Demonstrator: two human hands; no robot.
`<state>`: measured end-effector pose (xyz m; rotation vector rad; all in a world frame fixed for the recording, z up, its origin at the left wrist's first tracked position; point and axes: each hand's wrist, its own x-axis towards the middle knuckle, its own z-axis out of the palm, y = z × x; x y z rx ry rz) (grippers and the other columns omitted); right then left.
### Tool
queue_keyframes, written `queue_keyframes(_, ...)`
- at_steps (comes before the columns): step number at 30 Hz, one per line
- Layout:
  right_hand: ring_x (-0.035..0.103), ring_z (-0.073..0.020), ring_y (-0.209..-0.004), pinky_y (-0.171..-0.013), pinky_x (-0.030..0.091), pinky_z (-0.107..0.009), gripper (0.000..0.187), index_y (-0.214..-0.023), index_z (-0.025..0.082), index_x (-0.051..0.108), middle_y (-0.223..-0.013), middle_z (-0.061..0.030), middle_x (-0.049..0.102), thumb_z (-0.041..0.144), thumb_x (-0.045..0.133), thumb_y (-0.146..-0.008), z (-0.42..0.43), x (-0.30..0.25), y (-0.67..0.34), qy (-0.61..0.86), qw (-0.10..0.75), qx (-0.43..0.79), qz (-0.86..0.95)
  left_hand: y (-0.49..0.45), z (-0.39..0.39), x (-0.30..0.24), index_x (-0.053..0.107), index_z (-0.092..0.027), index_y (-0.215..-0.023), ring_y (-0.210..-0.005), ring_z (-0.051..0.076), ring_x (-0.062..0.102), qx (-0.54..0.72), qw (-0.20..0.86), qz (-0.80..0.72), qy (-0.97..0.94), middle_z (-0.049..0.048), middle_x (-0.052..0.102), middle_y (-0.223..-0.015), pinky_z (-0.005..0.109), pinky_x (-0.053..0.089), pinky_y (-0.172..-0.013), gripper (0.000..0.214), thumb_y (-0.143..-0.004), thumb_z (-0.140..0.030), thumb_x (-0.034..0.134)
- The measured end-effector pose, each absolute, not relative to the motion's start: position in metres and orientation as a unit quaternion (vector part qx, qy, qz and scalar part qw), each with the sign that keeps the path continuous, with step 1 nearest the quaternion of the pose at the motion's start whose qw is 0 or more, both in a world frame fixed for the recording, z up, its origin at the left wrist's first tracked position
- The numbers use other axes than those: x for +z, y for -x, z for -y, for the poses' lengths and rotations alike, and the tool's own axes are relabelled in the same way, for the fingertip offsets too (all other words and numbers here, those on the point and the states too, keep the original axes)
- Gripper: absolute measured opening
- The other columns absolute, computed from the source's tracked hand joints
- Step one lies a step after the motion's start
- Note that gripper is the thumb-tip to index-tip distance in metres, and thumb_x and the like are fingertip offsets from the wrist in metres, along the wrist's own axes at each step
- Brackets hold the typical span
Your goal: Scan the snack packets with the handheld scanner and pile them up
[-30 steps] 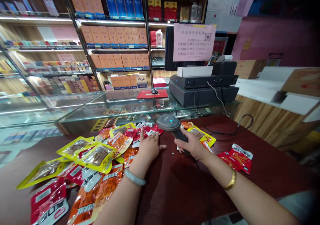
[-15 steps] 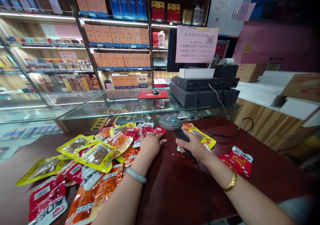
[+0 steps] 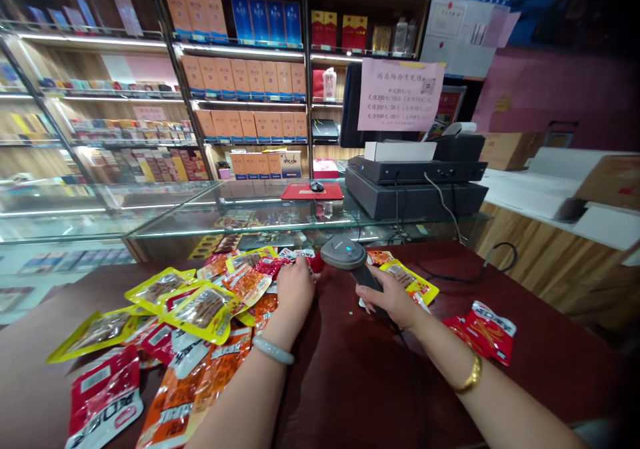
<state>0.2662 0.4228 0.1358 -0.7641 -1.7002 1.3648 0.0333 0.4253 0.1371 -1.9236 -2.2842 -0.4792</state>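
My right hand [image 3: 390, 297] is closed round the handle of a grey barcode scanner [image 3: 344, 252], its head tilted over the table and a blue light on top. My left hand [image 3: 296, 288] has its fingers curled at the edge of the snack pile, closed on a red snack packet [image 3: 316, 262] whose corner shows beside the fingertips. To its left lie several yellow packets [image 3: 203, 309], orange packets [image 3: 173, 396] and a red and white packet [image 3: 105, 396]. Behind my right hand rests another yellow packet [image 3: 407, 280]; a red packet [image 3: 493, 332] lies farther right.
A glass counter [image 3: 240, 216] runs behind the dark red table [image 3: 350, 389], with a mouse [image 3: 317, 186] on a red mat. A black cash drawer [image 3: 415, 192] stands there. Cables [image 3: 465, 276] trail at the right. Boxed goods fill the shelves behind.
My left hand's spread fingers have curled in and closed at the red packet by the pile. My right hand still holds the scanner. The whole view has shifted slightly.
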Motion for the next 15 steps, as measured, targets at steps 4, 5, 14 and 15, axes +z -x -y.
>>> queue_keyframes(4, 0.051, -0.0134, -0.048, -0.047, 0.039, -0.025, 0.038, -0.097, 0.022, 0.061, -0.061, 0.0066, 0.056, 0.053, 0.078, -0.084, -0.422, 0.137, -0.266, 0.301, 0.405, 0.542, 0.672, -0.028, -0.426, 0.144, 0.055, -0.02, -0.113, -0.095, 0.03, 0.074, -0.255, -0.025, 0.792, 0.553, 0.0122, 0.077, -0.096, 0.033, 0.044, -0.077, 0.032, -0.095, -0.045, 0.061)
queue_keyframes(5, 0.05, -0.0132, -0.048, -0.047, 0.039, -0.025, 0.038, -0.097, 0.022, 0.061, -0.061, 0.0067, 0.056, 0.054, 0.078, -0.084, -0.422, 0.137, -0.266, 0.299, 0.405, 0.544, 0.671, -0.027, -0.426, 0.144, 0.054, -0.022, -0.111, -0.094, 0.03, 0.074, -0.274, -0.044, 0.795, 0.54, 0.0106, 0.077, -0.095, 0.032, 0.043, -0.074, 0.031, -0.094, -0.046, 0.062)
queue_keyframes(14, 0.046, -0.0093, -0.047, -0.048, 0.037, -0.024, 0.044, -0.094, 0.021, 0.059, -0.065, 0.0074, 0.054, 0.061, 0.075, -0.086, -0.425, 0.136, -0.264, 0.278, 0.417, 0.581, 0.641, -0.022, -0.428, 0.142, 0.053, -0.024, -0.097, -0.087, 0.027, 0.073, -0.347, -0.08, 0.778, 0.517, 0.0054, 0.074, -0.086, 0.03, 0.042, -0.07, 0.023, -0.092, -0.043, 0.065)
queue_keyframes(15, 0.045, -0.0091, -0.047, -0.048, 0.037, -0.023, 0.044, -0.094, 0.021, 0.059, -0.064, 0.0077, 0.054, 0.061, 0.075, -0.086, -0.426, 0.136, -0.264, 0.276, 0.419, 0.584, 0.637, -0.021, -0.428, 0.142, 0.053, -0.024, -0.096, -0.085, 0.027, 0.073, -0.35, -0.085, 0.778, 0.515, 0.0051, 0.074, -0.085, 0.03, 0.042, -0.069, 0.025, -0.091, -0.044, 0.066)
